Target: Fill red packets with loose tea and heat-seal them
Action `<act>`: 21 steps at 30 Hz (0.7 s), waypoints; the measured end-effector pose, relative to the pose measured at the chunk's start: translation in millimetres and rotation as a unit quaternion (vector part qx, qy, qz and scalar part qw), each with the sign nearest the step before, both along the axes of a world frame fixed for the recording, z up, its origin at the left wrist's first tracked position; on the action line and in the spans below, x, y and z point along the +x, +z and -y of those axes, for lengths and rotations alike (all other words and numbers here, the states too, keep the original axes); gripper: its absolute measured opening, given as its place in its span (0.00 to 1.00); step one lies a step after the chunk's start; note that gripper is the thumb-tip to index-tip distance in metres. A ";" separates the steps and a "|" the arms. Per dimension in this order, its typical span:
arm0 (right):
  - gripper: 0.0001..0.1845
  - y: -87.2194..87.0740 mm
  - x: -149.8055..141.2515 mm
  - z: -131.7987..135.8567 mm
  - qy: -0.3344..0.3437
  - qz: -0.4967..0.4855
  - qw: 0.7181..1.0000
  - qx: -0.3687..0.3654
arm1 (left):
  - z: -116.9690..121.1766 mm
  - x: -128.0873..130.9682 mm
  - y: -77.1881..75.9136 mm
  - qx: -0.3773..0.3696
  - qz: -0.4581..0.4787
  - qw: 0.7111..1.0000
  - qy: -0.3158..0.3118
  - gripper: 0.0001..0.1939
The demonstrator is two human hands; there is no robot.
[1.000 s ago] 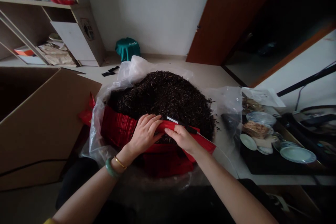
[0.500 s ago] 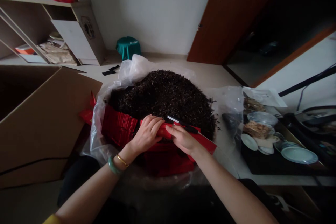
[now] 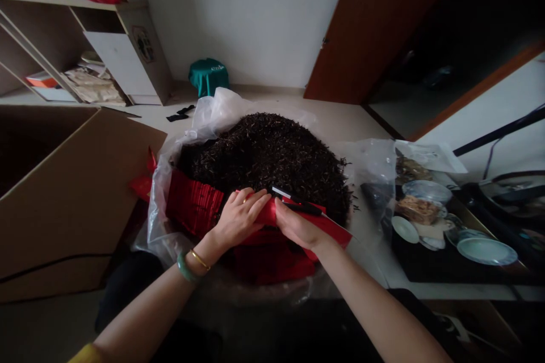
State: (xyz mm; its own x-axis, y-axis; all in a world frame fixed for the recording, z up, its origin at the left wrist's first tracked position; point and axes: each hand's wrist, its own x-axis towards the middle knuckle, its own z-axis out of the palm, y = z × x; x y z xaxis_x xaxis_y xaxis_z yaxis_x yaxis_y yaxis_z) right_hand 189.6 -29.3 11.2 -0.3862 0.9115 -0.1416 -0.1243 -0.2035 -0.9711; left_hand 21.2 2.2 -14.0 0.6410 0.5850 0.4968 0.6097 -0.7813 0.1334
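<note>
Left: one stack of red packets (image 3: pixel 193 204), too tight to count. One left hand (image 3: pixel 238 216), fingers curled over, grasps one red packet (image 3: pixel 268 216) between the hands, long axis roughly sideways, both near; one leaf heap (image 3: pixel 276 147) beyond. One right hand (image 3: pixel 298 228) touches; its grip: cannot tell.

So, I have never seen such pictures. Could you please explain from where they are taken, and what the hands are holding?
There is no machine: these are a person's bare hands. Every view comes from one camera on the head, looking forward and down. The left hand and right hand seem to hold a red packet between them. A black tool with a white end is beyond the right hand. Behind is a heap of dark strips, with plastic partly around it; more red packets lie at the left.
</note>
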 end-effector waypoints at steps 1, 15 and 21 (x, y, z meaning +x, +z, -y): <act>0.32 0.4 -1.0 -0.8 0.018 -0.030 0.999 -0.022 | -0.6 0.3 -0.9 -0.004 0.005 1.000 -0.010 0.28; 0.25 -1.3 -1.6 -0.3 0.028 -0.066 0.997 -0.035 | -6.1 -3.8 4.8 -0.102 0.042 0.992 -0.063 0.27; 0.24 8.9 4.0 -2.5 0.029 -0.021 0.999 -0.018 | -8.9 -4.9 2.1 -0.083 0.053 0.994 -0.054 0.25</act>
State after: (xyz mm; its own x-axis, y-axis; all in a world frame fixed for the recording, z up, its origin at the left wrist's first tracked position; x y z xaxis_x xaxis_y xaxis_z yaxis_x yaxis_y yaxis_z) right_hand 193.6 -26.8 20.2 -0.4443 0.8821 -0.1566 -0.1527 -0.2468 -0.9570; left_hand 16.3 11.1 -11.8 0.6544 0.5946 0.4672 0.4992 -0.8038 0.3236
